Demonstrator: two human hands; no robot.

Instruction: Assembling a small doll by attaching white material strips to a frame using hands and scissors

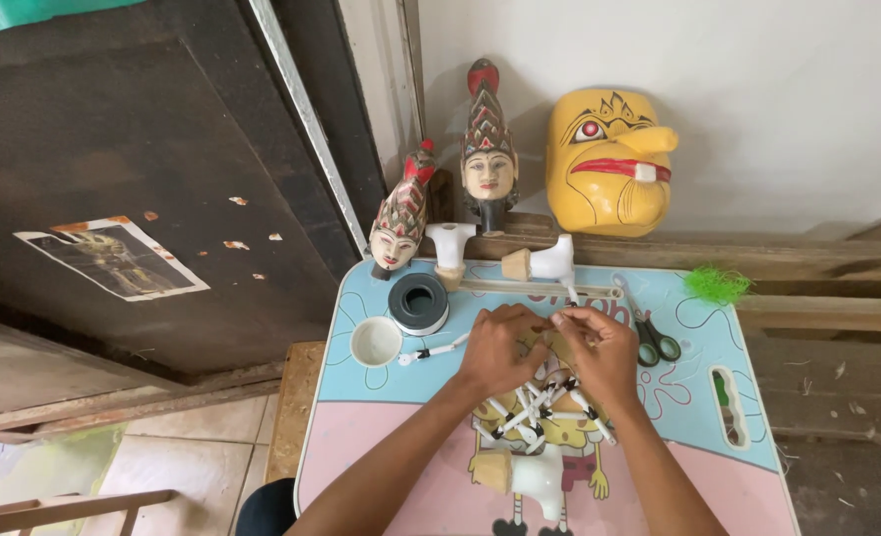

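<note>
**Both hands close over a bundle of white, black-tipped sticks at the middle of the small table**

Head view: The pastel children's table [381,397] serves as the landmark. At its centre the left hand [500,347] and the right hand [599,347] meet, fingers curled in and pinching at the top of a bundle of white sticks [540,407] with black tips, which fans out toward the near edge. Each hand grips part of the bundle; the exact finger contact is hidden by the knuckles. Held close together like this, the hands can steady the loose sticks from both sides.

One more stick of the same kind [430,350] lies just left of the left hand. A white cup [375,340] and a roll of dark tape [418,301] sit toward the table's far left, within easy reach. Green-handled scissors [649,333] lie just right of the right hand, handles near.

Along the table's far edge, two carved heads with tall crowns [485,159] [398,223] stand propped upright, kept out of the working area, beside white and wooden parts [544,260]. A yellow mask [609,164] leans on the wall beyond. A green tuft [718,285] rests off the far right corner.
</note>
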